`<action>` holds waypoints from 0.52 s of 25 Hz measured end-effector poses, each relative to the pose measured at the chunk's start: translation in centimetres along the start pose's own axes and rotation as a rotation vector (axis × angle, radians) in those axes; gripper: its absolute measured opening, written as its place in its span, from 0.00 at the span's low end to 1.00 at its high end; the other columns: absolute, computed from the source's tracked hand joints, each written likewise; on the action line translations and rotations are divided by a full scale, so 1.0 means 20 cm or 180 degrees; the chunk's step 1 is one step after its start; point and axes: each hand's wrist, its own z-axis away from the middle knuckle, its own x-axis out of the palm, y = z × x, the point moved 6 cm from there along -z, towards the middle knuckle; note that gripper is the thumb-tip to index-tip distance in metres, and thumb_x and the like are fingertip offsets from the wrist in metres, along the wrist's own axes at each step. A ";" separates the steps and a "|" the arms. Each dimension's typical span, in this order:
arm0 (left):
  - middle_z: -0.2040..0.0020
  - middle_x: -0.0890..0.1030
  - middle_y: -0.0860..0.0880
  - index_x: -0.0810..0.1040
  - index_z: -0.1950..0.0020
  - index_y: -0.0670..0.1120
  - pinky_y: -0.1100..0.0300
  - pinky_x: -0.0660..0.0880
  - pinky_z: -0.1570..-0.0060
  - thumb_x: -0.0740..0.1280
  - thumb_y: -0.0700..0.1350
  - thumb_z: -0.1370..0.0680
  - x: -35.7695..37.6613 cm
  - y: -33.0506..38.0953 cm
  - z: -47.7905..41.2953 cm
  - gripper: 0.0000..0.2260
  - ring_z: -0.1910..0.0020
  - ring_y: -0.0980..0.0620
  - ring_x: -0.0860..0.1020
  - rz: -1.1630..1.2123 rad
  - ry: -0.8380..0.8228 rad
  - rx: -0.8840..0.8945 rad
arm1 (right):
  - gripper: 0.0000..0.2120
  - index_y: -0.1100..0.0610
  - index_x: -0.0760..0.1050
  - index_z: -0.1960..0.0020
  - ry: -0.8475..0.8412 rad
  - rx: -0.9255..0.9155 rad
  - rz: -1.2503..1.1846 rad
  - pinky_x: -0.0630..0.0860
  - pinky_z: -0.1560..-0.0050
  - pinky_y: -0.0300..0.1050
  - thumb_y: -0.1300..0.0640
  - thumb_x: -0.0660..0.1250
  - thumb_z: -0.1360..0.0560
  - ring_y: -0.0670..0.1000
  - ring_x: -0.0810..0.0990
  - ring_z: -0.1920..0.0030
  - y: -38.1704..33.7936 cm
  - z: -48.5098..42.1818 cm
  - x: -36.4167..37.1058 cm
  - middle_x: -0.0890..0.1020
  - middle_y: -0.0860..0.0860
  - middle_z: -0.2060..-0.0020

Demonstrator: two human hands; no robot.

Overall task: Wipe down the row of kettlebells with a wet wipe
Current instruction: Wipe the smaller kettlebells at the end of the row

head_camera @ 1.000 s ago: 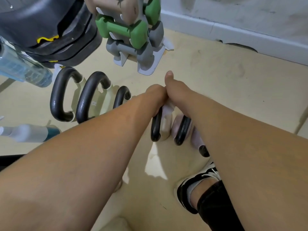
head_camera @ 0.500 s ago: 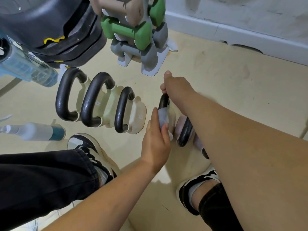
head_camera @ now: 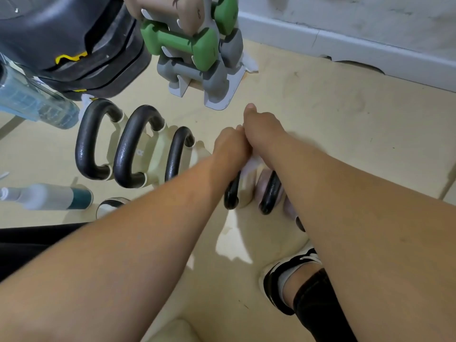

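Beige gym floor [head_camera: 333, 134]: left hand [head_camera: 230, 146] has climbed from the fourth kettlebell [head_camera: 232, 193] body to its handle, closed around the wet wipe [head_camera: 249, 166]; right hand [head_camera: 262, 127] grips the handle, steadying.

Kettlebells [head_camera: 130, 146] stand in a row on the floor [head_camera: 345, 134], running left to right. The dumbbell rack [head_camera: 197, 53] stands behind them. A bottle [head_camera: 47, 196] lies near-left; a shoe [head_camera: 291, 275] near-right.

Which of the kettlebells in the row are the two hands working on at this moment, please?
The fourth kettlebell from the left: both the left hand and right hand meet over its handle, with the wet wipe beneath them. The others stand untouched.
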 end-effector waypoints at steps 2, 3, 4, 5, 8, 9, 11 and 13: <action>0.52 0.83 0.49 0.75 0.44 0.46 0.50 0.79 0.49 0.57 0.48 0.17 -0.04 -0.04 0.14 0.10 0.52 0.46 0.82 0.0030 0.0567 0.0566 | 0.27 0.60 0.72 0.30 -0.0105 0.0028 -0.0048 0.70 0.33 0.52 0.43 0.50 0.17 0.57 0.76 0.36 0.00 -0.01 0.03 0.79 0.54 0.35; 0.54 0.82 0.55 0.73 0.42 0.48 0.53 0.78 0.52 0.55 0.51 0.16 -0.04 -0.09 0.28 0.10 0.54 0.52 0.82 0.0278 0.0687 0.0802 | 0.27 0.60 0.73 0.31 -0.0154 0.0037 -0.0020 0.70 0.33 0.52 0.44 0.51 0.18 0.57 0.77 0.37 -0.01 0.00 0.05 0.80 0.54 0.37; 0.50 0.82 0.60 0.71 0.36 0.50 0.58 0.77 0.50 0.55 0.51 0.15 -0.02 -0.16 0.39 0.11 0.52 0.60 0.80 0.0347 0.0738 0.1076 | 0.26 0.61 0.74 0.32 -0.0166 0.0048 0.0012 0.71 0.35 0.51 0.45 0.52 0.19 0.57 0.78 0.39 -0.01 0.00 0.06 0.80 0.55 0.37; 0.43 0.79 0.64 0.68 0.29 0.51 0.65 0.75 0.46 0.55 0.49 0.15 0.00 -0.20 0.49 0.15 0.47 0.65 0.78 0.0404 0.0777 0.1310 | 0.24 0.61 0.76 0.34 -0.0169 0.0038 0.0012 0.73 0.38 0.50 0.47 0.54 0.19 0.57 0.78 0.41 0.00 0.00 0.06 0.81 0.55 0.39; 0.29 0.70 0.52 0.52 0.18 0.51 0.68 0.69 0.40 0.57 0.45 0.15 0.08 -0.37 0.59 0.26 0.38 0.58 0.71 0.0205 0.0775 0.1271 | 0.15 0.67 0.75 0.46 -0.0191 0.0042 0.0027 0.72 0.49 0.48 0.57 0.57 0.21 0.55 0.73 0.53 0.00 0.02 0.06 0.79 0.57 0.48; 0.31 0.70 0.50 0.50 0.18 0.53 0.61 0.73 0.42 0.56 0.45 0.15 0.10 -0.40 0.64 0.27 0.40 0.55 0.70 0.0076 0.0840 0.1279 | 0.11 0.64 0.74 0.50 -0.0120 0.0026 0.0014 0.75 0.49 0.50 0.57 0.57 0.21 0.55 0.72 0.53 0.01 0.01 0.05 0.78 0.57 0.50; 0.33 0.71 0.49 0.46 0.18 0.54 0.49 0.76 0.47 0.55 0.47 0.15 0.10 -0.36 0.68 0.27 0.43 0.51 0.73 -0.0095 0.0837 0.1278 | 0.09 0.57 0.73 0.55 -0.0022 0.0050 -0.0135 0.79 0.41 0.54 0.55 0.59 0.20 0.55 0.76 0.52 0.02 0.03 0.03 0.78 0.56 0.51; 0.36 0.76 0.47 0.46 0.18 0.50 0.48 0.76 0.51 0.53 0.49 0.15 0.02 -0.22 0.49 0.27 0.46 0.46 0.78 -0.0284 0.0899 0.1106 | 0.11 0.53 0.71 0.62 0.0034 0.0033 -0.0233 0.79 0.39 0.56 0.55 0.60 0.21 0.56 0.78 0.52 0.01 0.05 0.02 0.78 0.55 0.51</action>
